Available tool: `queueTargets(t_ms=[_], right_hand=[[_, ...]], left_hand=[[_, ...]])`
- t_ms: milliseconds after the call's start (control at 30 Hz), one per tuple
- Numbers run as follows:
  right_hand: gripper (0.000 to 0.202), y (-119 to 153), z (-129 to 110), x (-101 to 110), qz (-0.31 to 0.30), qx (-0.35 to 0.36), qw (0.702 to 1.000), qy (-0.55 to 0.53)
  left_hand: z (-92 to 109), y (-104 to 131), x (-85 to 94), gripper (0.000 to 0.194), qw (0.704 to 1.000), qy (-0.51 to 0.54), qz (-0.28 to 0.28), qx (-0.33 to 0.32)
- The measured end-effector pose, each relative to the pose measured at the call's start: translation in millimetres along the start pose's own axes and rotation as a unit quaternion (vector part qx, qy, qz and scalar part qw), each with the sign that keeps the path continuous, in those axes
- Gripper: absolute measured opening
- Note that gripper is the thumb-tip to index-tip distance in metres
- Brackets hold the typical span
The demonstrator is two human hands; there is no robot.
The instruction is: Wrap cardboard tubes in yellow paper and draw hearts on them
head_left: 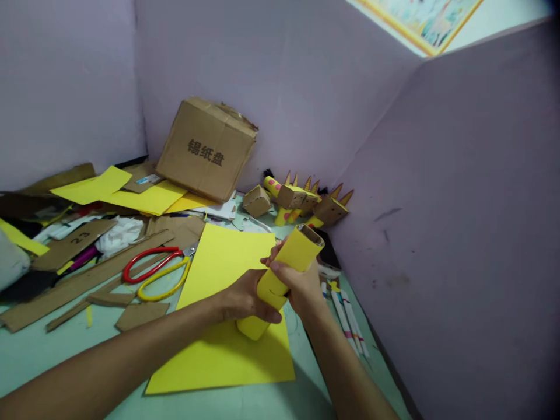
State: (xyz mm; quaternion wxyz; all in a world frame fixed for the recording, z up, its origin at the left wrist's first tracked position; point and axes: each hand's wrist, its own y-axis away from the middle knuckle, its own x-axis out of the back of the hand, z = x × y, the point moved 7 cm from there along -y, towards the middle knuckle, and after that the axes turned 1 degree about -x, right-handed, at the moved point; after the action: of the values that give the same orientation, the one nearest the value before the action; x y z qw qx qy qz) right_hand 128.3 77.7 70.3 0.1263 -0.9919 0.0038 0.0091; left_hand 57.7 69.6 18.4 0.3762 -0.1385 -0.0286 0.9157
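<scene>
A yellow paper-covered cardboard tube (292, 256) is held tilted between both hands above a large yellow sheet (231, 256). Its upper end is open and shows brown cardboard inside. My left hand (249, 296) wraps round the lower part, its thumb lying across the yellow surface. Higher up, my right hand (301, 283) grips the tube from the right, thumb on its front face. The bottom of the tube hangs over the sheet; whether it touches the paper I cannot tell.
Scissors (153, 273) with red and yellow handles lie left of the sheet among cardboard strips (83, 280). A cardboard box (207, 149) leans on the wall. Spiky cardboard figures (301, 198) stand behind my hands. Markers (350, 324) lie at the right edge.
</scene>
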Motion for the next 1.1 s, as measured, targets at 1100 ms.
queueTargets(t_ms=[1100], right_hand=[[0.025,18,-19,31,0.03,-0.052,0.995,0.074]], left_hand=[[39,7,47.2,0.034,0.964,0.091,0.25,0.0]])
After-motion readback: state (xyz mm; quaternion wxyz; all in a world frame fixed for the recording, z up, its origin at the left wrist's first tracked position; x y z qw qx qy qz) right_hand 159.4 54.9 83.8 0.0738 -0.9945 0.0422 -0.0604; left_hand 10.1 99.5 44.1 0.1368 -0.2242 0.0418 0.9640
